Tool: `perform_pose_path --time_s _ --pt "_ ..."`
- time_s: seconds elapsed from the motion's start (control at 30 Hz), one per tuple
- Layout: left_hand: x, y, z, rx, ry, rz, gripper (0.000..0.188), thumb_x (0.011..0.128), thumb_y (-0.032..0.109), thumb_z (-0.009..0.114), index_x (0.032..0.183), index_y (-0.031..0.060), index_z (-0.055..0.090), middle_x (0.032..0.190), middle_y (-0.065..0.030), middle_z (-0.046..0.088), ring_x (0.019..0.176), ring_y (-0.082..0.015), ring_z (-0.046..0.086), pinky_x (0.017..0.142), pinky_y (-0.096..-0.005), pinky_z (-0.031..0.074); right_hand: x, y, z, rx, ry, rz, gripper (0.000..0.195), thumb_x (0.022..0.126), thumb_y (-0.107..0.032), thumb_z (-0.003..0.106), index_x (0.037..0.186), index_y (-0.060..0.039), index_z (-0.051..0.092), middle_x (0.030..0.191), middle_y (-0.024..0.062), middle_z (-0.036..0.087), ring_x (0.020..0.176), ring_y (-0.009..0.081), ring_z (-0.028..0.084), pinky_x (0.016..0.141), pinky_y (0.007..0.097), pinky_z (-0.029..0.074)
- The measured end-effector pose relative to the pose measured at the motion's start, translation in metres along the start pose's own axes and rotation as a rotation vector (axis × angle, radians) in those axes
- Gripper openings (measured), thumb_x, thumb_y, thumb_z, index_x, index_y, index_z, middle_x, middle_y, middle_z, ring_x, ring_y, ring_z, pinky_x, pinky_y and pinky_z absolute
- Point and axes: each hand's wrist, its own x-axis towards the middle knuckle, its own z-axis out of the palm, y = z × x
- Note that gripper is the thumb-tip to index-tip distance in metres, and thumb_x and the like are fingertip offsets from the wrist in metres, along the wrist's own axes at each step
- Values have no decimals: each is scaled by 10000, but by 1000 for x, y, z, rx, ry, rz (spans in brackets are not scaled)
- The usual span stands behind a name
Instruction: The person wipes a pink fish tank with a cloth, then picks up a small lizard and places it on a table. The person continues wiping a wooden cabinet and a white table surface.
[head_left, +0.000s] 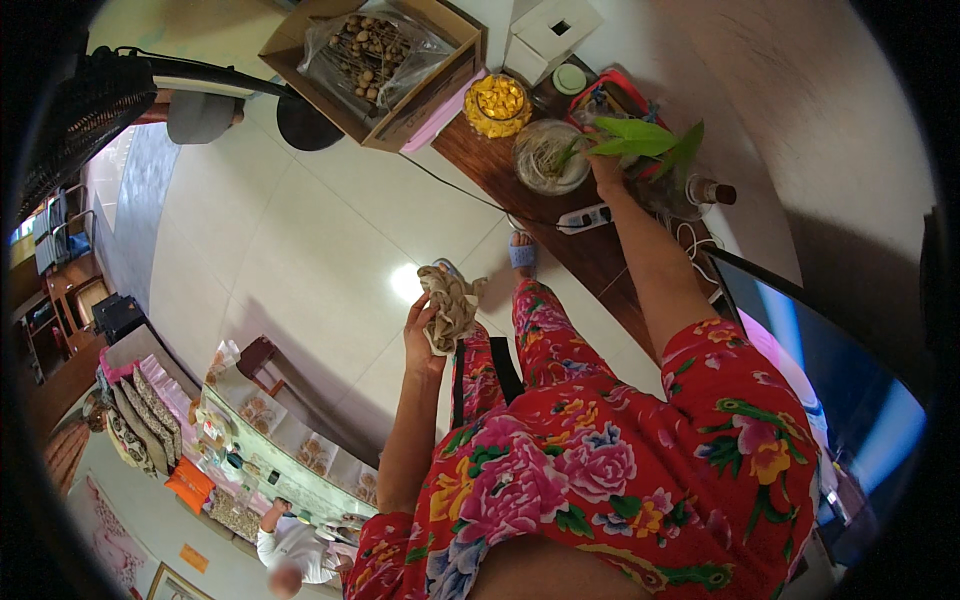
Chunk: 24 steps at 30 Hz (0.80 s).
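Observation:
Crumpled beige cloth (450, 309) is bunched in my left hand (424, 334), held above the floor in front of my legs. My right hand (606, 174) reaches over the wooden cabinet (491, 165) to a round glass vase (551, 159). It is closed around the vase's neck, where the stems come out; leaves hide part of the fingers. Pale roots show through the glass, and the plant's broad green leaves (637, 139) lean out to the right. A jar of yellow-wrapped pieces (498, 105) stands beside the vase.
A white power strip (585, 220) with cables lies near the vase. Close by are a corked bottle (709, 190), a red-rimmed basket (626, 84) and a television (832, 375). A cardboard box (427, 112) stands beyond. A fan (82, 120) is at left; a person (296, 547) sits behind the table (292, 465).

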Motion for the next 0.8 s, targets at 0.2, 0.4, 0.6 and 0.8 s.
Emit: perform_pose_path --time_s 0.2,0.4,0.6,0.8 --pt "2 -4 -10 0 -4 4 330 789 21 495 1116 6 459 1050 -162 539 946 -272 558 817 -393 485 -12 0 5 -60 10 142 566 744 -269 658 1216 -74 413 1178 131 432 1049 303 432 869 476 388" --pt "-6 -5 -11 1 6 7 337 787 22 494 1121 -2 455 1049 -164 539 939 -269 560 809 -385 487 -29 -17 13 -135 20 72 597 767 -257 643 1267 -89 364 1251 134 391 1146 306 382 937 476 374" --pt "-4 -4 -21 0 9 14 340 786 20 487 1123 -7 451 1047 -163 538 942 -267 556 816 -384 483 -24 -8 27 -338 166 -40 500 786 -204 622 1232 -106 416 1166 112 460 1073 287 448 888 455 416" --pt "-7 -5 -37 -15 45 15 335 782 8 489 1114 -4 454 1035 -159 539 938 -265 556 817 -385 483 -23 -6 34 -319 171 -56 378 811 -217 586 1155 -79 511 1002 102 545 920 253 526 762 395 442"
